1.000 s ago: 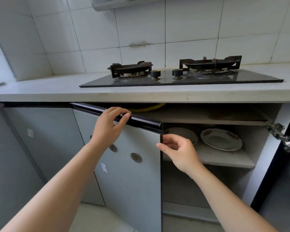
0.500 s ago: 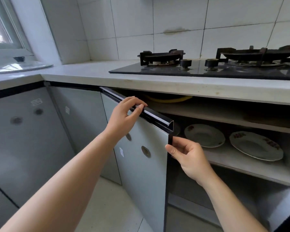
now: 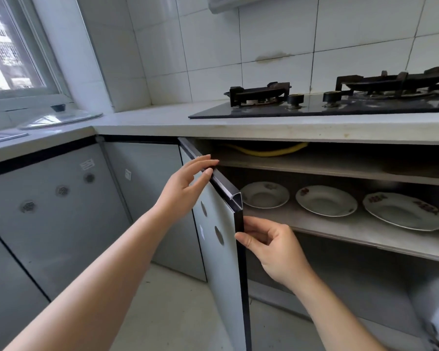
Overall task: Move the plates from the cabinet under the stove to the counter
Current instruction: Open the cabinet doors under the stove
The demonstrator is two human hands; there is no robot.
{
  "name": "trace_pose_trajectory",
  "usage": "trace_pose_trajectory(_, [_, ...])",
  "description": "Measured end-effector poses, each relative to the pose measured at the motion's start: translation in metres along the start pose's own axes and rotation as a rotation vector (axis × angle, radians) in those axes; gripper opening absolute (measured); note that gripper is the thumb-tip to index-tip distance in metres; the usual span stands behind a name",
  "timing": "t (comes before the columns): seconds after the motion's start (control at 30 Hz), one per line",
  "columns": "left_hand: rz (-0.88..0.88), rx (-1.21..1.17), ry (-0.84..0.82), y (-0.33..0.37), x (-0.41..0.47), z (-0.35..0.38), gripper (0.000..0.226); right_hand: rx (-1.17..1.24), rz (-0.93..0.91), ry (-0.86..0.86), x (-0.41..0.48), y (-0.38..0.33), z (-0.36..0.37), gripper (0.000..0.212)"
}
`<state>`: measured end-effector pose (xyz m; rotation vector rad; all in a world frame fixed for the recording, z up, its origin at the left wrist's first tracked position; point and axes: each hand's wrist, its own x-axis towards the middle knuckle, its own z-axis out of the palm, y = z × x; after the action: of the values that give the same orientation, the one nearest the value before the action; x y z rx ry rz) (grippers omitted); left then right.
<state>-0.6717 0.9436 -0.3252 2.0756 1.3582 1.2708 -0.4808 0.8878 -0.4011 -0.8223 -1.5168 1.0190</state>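
Centre-left of the frame, my left hand [image 3: 185, 184] holds the top rail of the cabinet door [image 3: 221, 262] between loosely bent fingers and thumb. Lower and just right, my right hand [image 3: 271, 249] pinches the door's free vertical edge. The door stands swung out, so I judge opening is the step in hand. Right of centre, three plates [image 3: 326, 200] lie untouched on the shelf [image 3: 340, 231] under the stove [image 3: 314, 107]. Next I should release the door, take the leftmost plate [image 3: 264, 195] and lift it to the counter [image 3: 150, 124].
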Motion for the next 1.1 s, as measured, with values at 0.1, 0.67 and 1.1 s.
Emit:
trace_pose_trajectory(0.1, [-0.014, 0.029, -0.016, -0.004, -0.011, -0.012, 0.037, -0.018, -0.01, -0.012, -0.004, -0.003, 0.015, 0.03])
trace_pose_trajectory(0.67, [-0.052, 0.012, 0.026, -0.005, -0.064, -0.075, 0.032, 0.065, -0.081, -0.125, 0.001, 0.005, 0.095, 0.034])
trace_pose_trajectory(1.1, [-0.22, -0.108, 0.096, -0.005, -0.107, -0.137, 0.034, 0.079, -0.131, -0.086, 0.007, 0.002, 0.183, 0.037])
